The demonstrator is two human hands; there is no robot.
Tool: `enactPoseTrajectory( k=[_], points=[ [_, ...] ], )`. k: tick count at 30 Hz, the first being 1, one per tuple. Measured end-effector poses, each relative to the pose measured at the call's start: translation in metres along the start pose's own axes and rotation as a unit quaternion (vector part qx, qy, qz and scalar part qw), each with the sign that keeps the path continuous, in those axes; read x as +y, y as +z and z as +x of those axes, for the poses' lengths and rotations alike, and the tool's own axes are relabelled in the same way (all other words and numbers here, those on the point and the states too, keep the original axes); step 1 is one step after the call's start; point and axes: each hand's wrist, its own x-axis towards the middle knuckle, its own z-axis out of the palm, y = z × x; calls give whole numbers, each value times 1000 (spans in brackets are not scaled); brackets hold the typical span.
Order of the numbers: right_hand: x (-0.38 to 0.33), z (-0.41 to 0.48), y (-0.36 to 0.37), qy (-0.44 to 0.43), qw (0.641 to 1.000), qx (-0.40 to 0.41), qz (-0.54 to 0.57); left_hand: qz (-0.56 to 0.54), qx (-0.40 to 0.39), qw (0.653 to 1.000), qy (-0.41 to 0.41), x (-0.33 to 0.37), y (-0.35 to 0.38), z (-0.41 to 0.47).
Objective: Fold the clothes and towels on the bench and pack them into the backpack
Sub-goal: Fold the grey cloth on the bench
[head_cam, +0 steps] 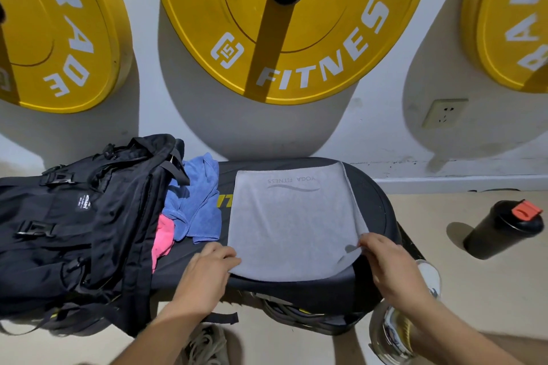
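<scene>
A grey towel (292, 222) printed "YOGA FITNESS" lies flat on the black bench (376, 204). My left hand (212, 261) pinches its near left corner. My right hand (385, 258) pinches the near right corner, which is lifted a little off the bench. A crumpled blue cloth (197, 204) and a pink cloth (163, 238) lie bunched between the towel and the black backpack (77, 225), which rests on its side at the bench's left end.
Yellow weight plates (284, 24) hang on the white wall behind the bench. A black shaker bottle with a red cap (504, 230) stands on the floor to the right. Shoes (204, 344) and a clear bottle (391, 332) sit below the bench's front edge.
</scene>
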Motion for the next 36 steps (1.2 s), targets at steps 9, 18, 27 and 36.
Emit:
enactPoseTrajectory(
  k=[9, 18, 27, 36],
  points=[
    [23, -19, -36, -175, 958, -157, -164, -33, -131, 990, -33, -6, -24, -12],
    [5, 11, -36, 58, 980, -122, 145, -359, -130, 903, -198, 2, -55, 6],
    [-8, 103, 9, 247, 945, 55, 208, -454, 106, 820, -333, 9, -20, 93],
    [4, 132, 53, 248, 968, 11, -49, -226, 240, 864, -382, 5, 32, 132]
  ],
)
